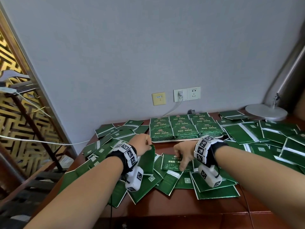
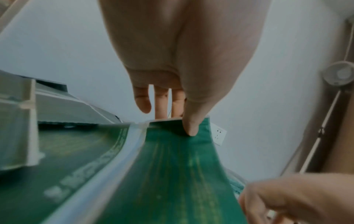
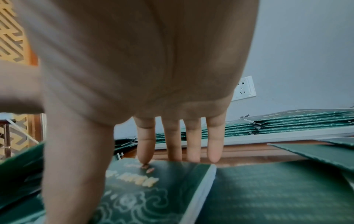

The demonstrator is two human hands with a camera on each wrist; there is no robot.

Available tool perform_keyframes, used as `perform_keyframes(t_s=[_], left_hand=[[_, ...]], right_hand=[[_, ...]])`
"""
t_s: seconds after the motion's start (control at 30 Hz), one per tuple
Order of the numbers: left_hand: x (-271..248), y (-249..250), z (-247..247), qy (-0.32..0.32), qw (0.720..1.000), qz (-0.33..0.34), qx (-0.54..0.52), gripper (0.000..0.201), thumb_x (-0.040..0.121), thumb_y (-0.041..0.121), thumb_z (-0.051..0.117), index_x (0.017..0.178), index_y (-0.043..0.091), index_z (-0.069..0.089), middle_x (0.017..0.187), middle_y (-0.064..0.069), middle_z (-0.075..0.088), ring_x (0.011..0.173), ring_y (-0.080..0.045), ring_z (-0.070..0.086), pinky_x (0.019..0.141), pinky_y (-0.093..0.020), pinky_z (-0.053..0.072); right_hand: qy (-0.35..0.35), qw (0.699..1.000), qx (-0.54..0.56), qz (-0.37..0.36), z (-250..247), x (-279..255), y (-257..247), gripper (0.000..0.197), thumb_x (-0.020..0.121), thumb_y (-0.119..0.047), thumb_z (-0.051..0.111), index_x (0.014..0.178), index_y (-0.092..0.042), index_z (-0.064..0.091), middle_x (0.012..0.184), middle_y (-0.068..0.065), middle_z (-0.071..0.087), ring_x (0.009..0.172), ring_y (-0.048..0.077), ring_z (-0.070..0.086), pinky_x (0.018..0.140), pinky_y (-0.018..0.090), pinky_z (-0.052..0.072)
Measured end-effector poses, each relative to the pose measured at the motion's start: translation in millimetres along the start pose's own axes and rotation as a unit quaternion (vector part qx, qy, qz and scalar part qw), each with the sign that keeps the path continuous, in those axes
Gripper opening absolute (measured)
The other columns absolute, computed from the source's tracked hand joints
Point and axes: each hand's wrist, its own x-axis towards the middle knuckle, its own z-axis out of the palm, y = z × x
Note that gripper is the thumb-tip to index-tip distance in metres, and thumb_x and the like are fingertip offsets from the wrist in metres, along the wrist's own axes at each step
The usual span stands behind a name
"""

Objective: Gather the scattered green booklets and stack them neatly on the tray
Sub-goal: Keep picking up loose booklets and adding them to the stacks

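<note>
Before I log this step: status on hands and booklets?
Left hand pinches a raised booklet. Right hand fingers down on a face-up booklet. Tray holds neat stacks. Many loose booklets still around; nothing blocking.

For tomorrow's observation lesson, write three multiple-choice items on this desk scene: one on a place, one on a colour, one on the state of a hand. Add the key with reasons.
1. Where does the tray with the stacked booklets stand?
A. at the desk's far edge, by the wall
B. on the floor
C. on the lamp base

2. What colour is the lamp base?
A. red
B. silver-grey
C. green

3. What is the left hand doing?
A. lying flat on the desk
B. pinching a lifted booklet by its top edge
C. holding the plug

Key: 1 A, the tray sits just below the wall sockets. 2 B, the round base is pale metal grey. 3 B, the left wrist view shows the thumb pressed on the booklet's upper edge, fingers behind it.
</note>
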Motion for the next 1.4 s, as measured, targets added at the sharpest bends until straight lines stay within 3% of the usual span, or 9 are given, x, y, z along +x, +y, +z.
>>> perform_keyframes(t_s=[0.23,0.37,0.5,0.57,0.63,0.87,1.1,1.23,1.4], left_hand=[[2,0,-14,0.127,0.987,-0.044,-0.085,0.022,0.087,0.015,0.063,0.073,0.019,0.047,0.065,0.001,0.049,0.064,-0.027,0.056,0.057,-0.029,0.045],[-14,-6,-16,0.087,0.989,-0.049,-0.106,0.007,0.088,0.010,0.061,0.088,0.017,0.057,0.082,-0.006,0.064,0.066,-0.021,0.069,0.064,-0.035,0.056],[-33,-6,-17,-0.057,0.998,-0.010,-0.037,0.029,0.078,-0.005,0.059,0.082,0.023,0.065,0.100,0.004,0.067,0.090,-0.014,0.066,0.080,-0.030,0.055],[-40,-2,-18,-0.090,0.996,-0.017,-0.017,0.026,0.079,0.000,0.061,0.093,0.021,0.066,0.104,0.005,0.062,0.092,-0.016,0.066,0.072,-0.026,0.052],[-41,3,-15,-0.082,0.996,-0.020,-0.014,0.023,0.082,0.009,0.064,0.102,0.020,0.064,0.106,0.006,0.056,0.081,-0.012,0.063,0.061,-0.021,0.046],[-23,13,21,-0.144,0.988,-0.031,0.050,0.053,0.076,0.043,0.077,0.118,0.022,0.053,0.122,0.001,0.055,0.105,-0.018,0.055,0.088,-0.032,0.046],[-18,7,32,-0.137,0.986,-0.031,0.085,0.060,0.070,0.043,0.080,0.116,0.022,0.049,0.110,0.001,0.059,0.096,-0.019,0.055,0.088,-0.037,0.047],[-20,10,30,-0.131,0.986,-0.035,0.098,0.046,0.075,0.029,0.070,0.114,0.026,0.047,0.089,0.003,0.063,0.081,-0.019,0.059,0.070,-0.031,0.045],[-18,17,24,-0.095,0.990,-0.026,0.097,0.039,0.090,0.016,0.051,0.129,0.021,0.053,0.124,-0.005,0.061,0.104,-0.025,0.061,0.088,-0.033,0.051]], right_hand=[[0.007,0.999,-0.042,0.024,3,-2,8,0.047,0.069,-0.027,0.083,0.101,-0.017,0.050,0.089,-0.003,0.053,0.073,0.013,0.048,0.057,0.024,0.040],[0.027,0.998,-0.047,0.041,1,-5,17,0.044,0.070,-0.023,0.082,0.101,-0.018,0.050,0.094,-0.002,0.055,0.082,0.017,0.052,0.062,0.025,0.044],[0.040,0.998,-0.031,0.037,3,-5,24,0.043,0.069,-0.030,0.082,0.097,-0.022,0.051,0.095,-0.003,0.056,0.079,0.013,0.052,0.076,0.031,0.051],[0.049,0.998,-0.021,0.030,5,-4,25,0.043,0.069,-0.034,0.082,0.097,-0.023,0.051,0.097,-0.003,0.057,0.081,0.013,0.053,0.076,0.030,0.049],[0.050,0.998,-0.020,0.025,6,-3,23,0.046,0.069,-0.037,0.082,0.101,-0.022,0.052,0.104,-0.002,0.058,0.090,0.016,0.056,0.081,0.031,0.050],[0.024,0.998,-0.054,0.020,11,0,22,0.054,0.067,-0.043,0.082,0.106,-0.024,0.050,0.108,-0.001,0.056,0.093,0.018,0.054,0.078,0.034,0.048],[0.024,0.997,-0.075,0.011,16,8,26,0.058,0.065,-0.038,0.084,0.107,-0.022,0.047,0.104,0.002,0.057,0.094,0.022,0.056,0.074,0.034,0.047],[0.047,0.997,-0.067,0.011,14,8,24,0.045,0.076,-0.025,0.073,0.114,-0.019,0.051,0.096,-0.002,0.054,0.085,0.019,0.051,0.064,0.028,0.041],[0.100,0.994,-0.044,0.011,9,7,25,0.027,0.086,-0.020,0.058,0.113,-0.016,0.059,0.109,0.003,0.063,0.092,0.020,0.057,0.077,0.026,0.046]])
